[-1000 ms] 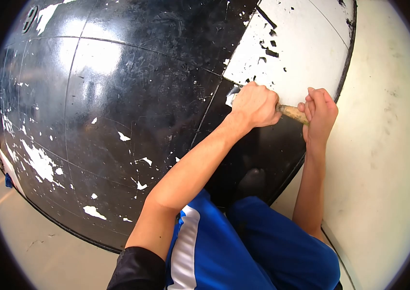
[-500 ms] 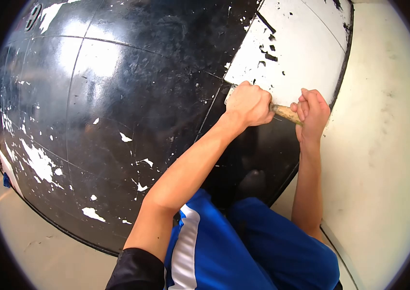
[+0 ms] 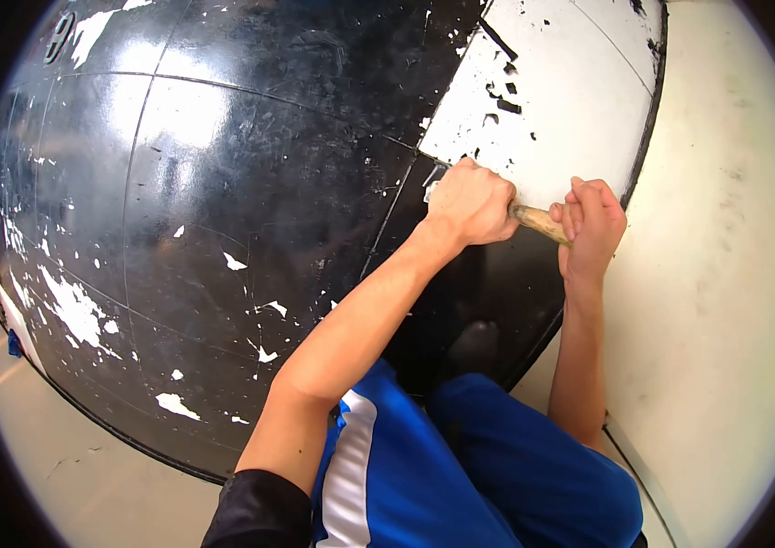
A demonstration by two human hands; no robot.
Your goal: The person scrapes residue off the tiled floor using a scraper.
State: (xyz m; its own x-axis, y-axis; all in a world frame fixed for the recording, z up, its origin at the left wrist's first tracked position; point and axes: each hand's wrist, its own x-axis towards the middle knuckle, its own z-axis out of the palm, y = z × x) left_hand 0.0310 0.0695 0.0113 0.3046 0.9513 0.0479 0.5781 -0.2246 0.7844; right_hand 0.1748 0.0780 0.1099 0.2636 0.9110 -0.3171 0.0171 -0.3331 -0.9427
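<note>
My left hand (image 3: 471, 203) is closed in a fist round the front of a scraper with a wooden handle (image 3: 536, 220). A bit of its flat metal blade (image 3: 434, 183) shows past the knuckles, against the black surface. At the butt of the handle, my right hand (image 3: 591, 228) has its fingers curled in, with the handle's end at the palm. Under both hands lies a large panel with a glossy black coating (image 3: 314, 201). Just beyond my left hand, a white bare patch (image 3: 570, 119) begins at the black coating's edge. My left hand hides most of the blade.
Loose black flakes (image 3: 508, 107) are scattered on the white patch. White chips (image 3: 77, 306) mark the coating at the left. A pale wall (image 3: 716, 228) runs close along the right side. My knees in blue shorts (image 3: 533, 457) are against the panel's near edge.
Both hands and the scraper have shifted very slightly toward me, and a little more of the blade shows. My grip looks the same.
</note>
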